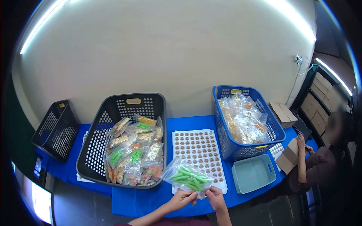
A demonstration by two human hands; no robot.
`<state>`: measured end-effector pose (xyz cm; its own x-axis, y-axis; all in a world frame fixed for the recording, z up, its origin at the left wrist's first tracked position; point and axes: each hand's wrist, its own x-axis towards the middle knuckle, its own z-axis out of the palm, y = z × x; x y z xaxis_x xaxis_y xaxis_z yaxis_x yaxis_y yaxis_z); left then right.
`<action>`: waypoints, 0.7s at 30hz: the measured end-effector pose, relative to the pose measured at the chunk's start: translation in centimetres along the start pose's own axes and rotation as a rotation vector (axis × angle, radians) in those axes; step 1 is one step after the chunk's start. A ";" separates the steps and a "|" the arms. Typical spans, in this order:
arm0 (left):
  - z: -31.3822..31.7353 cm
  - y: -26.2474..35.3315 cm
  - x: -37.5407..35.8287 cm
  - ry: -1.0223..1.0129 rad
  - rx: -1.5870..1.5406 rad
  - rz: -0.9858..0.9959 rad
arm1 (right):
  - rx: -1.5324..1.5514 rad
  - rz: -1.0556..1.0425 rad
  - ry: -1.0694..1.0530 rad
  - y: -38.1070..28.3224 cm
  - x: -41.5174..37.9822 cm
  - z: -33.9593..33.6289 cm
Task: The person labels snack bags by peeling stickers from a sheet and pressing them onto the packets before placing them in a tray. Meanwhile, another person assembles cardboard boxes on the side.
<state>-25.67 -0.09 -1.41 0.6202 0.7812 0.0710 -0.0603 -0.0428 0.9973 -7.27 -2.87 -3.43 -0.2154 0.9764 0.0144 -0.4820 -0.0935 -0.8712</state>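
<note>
Bag [191,178] of green sticks is up over the near end of the sticker sheet [194,152]. Left hand [183,199] and right hand [216,198] pinch its near edge, fingertips pressed on plastic, probably to keep it spread with contents visible. Sheet lies flat between black basket [95,150] and blue basket [241,152], likely for short reach. Tray [256,182] sits just beside.

Both hands' fingers [193,196] hold a clear bag of green sticks [191,177] above the blue table [151,203].
</note>
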 end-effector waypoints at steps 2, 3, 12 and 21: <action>-0.8 -0.3 -0.3 -0.008 0.130 -0.032 | -0.167 0.011 -0.024 -0.5 -0.7 0.0; -1.1 -0.4 -0.5 -0.010 0.195 -0.049 | -0.047 0.018 -0.039 -0.1 -1.1 0.0; -2.5 0.1 -0.7 -0.136 0.247 -0.262 | -0.006 0.118 0.300 3.4 -2.1 -0.3; -2.4 1.5 -1.9 0.180 -0.410 -0.098 | -0.925 -0.517 0.214 -0.5 0.9 4.3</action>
<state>-28.78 -0.18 -0.12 0.4950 0.8665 -0.0642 -0.3353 0.2586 0.9059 -10.89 -2.79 -0.82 0.0262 0.8778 0.4784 0.3753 0.4349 -0.8185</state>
